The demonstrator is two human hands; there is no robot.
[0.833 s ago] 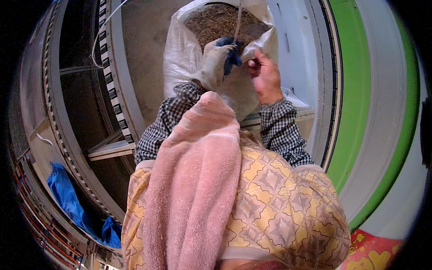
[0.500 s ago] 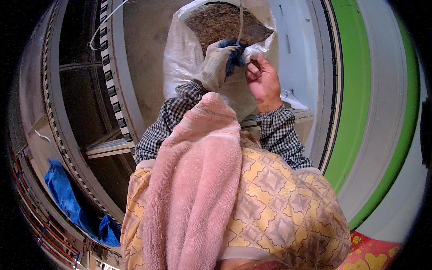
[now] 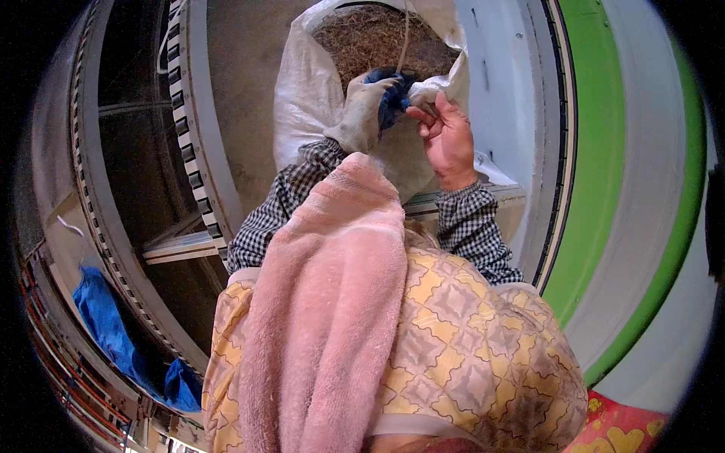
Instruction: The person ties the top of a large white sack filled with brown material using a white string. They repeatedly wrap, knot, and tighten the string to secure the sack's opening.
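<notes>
A white woven sack (image 3: 302, 113) stands in front of me, its mouth open on brown, dry, shredded plant-like material (image 3: 370, 38). My left hand (image 3: 364, 109), in a white knit glove with blue on the finger side, is closed at the sack's near rim. Crumpled blue material (image 3: 394, 98) bunches at its fingers; whether it is all glove or something held, I cannot make out. A thin pale cord (image 3: 406, 38) runs down to that hand. My bare right hand (image 3: 449, 143) is beside it, thumb up near the white folded edge (image 3: 432, 89), index finger pointing left, the other fingers loosely curled.
A pale blue-white panel (image 3: 502, 90) and a green-edged curved surface (image 3: 585, 151) rise on the right. To the left runs a rail with black notches (image 3: 189, 151). Blue cloth (image 3: 109, 317) lies at lower left. A pink towel (image 3: 332, 287) hangs down my front.
My right hand has shifted slightly right and down, its thumb and index finger parting from a pinch at the white edge. The left hand has stayed nearly in place.
</notes>
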